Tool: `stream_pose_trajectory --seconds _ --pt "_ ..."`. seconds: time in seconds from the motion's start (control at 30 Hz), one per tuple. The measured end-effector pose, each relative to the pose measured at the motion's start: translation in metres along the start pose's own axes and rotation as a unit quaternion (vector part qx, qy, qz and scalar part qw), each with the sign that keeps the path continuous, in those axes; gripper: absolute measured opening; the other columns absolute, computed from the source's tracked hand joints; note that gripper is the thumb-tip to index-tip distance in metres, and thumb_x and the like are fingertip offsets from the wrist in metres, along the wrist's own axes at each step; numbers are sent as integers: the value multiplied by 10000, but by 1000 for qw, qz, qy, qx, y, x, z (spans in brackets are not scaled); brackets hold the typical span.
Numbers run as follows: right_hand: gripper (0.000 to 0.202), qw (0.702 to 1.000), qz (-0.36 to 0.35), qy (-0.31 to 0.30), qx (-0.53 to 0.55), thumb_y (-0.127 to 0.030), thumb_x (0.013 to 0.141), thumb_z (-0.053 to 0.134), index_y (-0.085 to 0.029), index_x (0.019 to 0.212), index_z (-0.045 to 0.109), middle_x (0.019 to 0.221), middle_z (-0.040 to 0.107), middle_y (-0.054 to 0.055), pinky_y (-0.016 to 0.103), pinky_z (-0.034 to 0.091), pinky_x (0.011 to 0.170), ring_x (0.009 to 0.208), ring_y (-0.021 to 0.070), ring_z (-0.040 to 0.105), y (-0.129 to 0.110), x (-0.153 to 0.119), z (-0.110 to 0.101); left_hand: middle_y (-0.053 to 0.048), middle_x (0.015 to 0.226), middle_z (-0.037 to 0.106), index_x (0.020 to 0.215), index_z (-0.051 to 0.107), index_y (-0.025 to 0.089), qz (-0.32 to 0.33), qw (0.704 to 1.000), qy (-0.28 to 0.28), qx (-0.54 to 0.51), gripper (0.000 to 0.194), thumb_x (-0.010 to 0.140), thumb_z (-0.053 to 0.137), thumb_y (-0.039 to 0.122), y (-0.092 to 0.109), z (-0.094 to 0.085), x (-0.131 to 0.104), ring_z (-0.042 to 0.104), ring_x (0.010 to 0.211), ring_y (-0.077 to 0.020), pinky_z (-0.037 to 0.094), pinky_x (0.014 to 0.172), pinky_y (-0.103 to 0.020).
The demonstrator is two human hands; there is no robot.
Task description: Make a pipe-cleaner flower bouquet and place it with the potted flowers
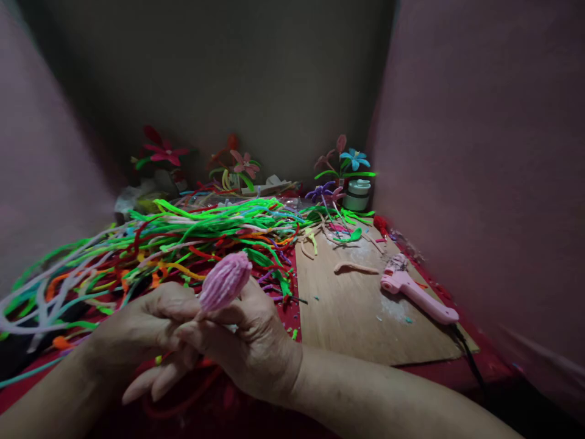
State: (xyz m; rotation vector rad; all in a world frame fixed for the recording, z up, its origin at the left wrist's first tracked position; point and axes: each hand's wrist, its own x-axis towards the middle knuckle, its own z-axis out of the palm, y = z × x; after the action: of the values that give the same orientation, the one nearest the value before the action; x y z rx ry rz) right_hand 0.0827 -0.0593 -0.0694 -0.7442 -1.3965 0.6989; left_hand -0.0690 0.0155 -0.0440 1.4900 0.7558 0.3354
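Note:
A pink fuzzy bud (226,281) made of pipe cleaners stands upright, leaning right, above my joined hands. My left hand (158,317) pinches at its base from the left, thumb and forefinger closed. From the right, my right hand (251,341) closes on the same base, its thumb and forefinger together and other fingers stretched out below. The lower end of the bud is hidden between the fingers. Behind the hands lies a large heap of pipe cleaners (192,228), mostly green, with white, red and orange ones.
On the right is a wooden board (338,323) with a pink corded tool (423,297) and a beige pipe cleaner (356,267). Finished flowers (167,152) and a pale lidded jar (358,195) stand at the back. Pink curtains (493,152) hang at both sides.

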Motion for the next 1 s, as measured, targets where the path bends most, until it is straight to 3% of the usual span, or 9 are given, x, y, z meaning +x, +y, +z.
stream_pose_trajectory --seconds 0.07,0.13,0.23,0.33,0.4,0.5,0.7,0.83,1.0 --pt "184 999 17 28 16 -351 789 583 -217 664 600 847 536 19 310 440 760 817 157 527 2 3 -2 -23 357 549 525 677 147 -18 997 -70 -31 303 610 688 438 3 3 3 437 259 -96 290 293 -176" --pt "129 995 53 74 42 -330 777 595 -216 718 614 828 550 10 297 448 735 780 146 535 2 8 -5 -17 387 560 575 673 146 -9 998 -65 -17 346 733 596 444 6 8 9 429 275 -70 284 318 -160" --pt "111 982 107 133 78 -281 771 601 -198 700 624 773 560 1 278 452 705 746 137 540 1 17 -11 -23 633 678 786 683 178 82 986 78 120 209 777 566 351 9 20 19 581 484 -114 448 480 -202" --pt "145 973 138 160 97 -255 761 604 -183 635 612 705 558 -8 266 450 679 711 130 536 0 23 -14 -14 800 713 869 673 212 222 897 250 289 186 704 616 278 4 30 25 641 688 -156 492 653 -218" --pt "143 971 149 164 93 -252 760 603 -178 639 619 687 567 -7 264 446 677 711 131 534 1 24 -14 -16 818 722 845 673 213 268 861 295 317 183 672 623 244 0 34 25 647 681 -158 493 673 -213" --pt "139 973 149 155 80 -249 771 596 -173 668 651 687 584 -1 270 440 708 730 133 536 3 23 -13 -9 743 713 825 667 205 255 878 313 258 176 654 629 217 -4 38 24 636 625 -149 494 613 -200" --pt "95 978 144 130 73 -272 728 659 -218 765 729 798 591 6 291 434 787 836 152 559 6 25 -18 66 419 498 688 579 177 94 981 164 -46 194 708 664 351 0 43 28 399 315 -43 336 345 -138" --pt "85 975 172 99 104 -258 694 684 -211 750 727 844 640 15 303 432 814 870 162 568 1 30 -21 79 423 511 827 579 200 19 972 95 -216 297 627 755 331 0 36 30 290 245 -4 242 276 -100" --pt "146 956 196 66 209 -270 637 733 -208 767 709 811 643 -17 268 433 755 785 127 568 2 33 -25 97 411 438 757 553 178 10 958 7 -287 156 747 657 294 0 28 27 187 235 25 265 269 -93"
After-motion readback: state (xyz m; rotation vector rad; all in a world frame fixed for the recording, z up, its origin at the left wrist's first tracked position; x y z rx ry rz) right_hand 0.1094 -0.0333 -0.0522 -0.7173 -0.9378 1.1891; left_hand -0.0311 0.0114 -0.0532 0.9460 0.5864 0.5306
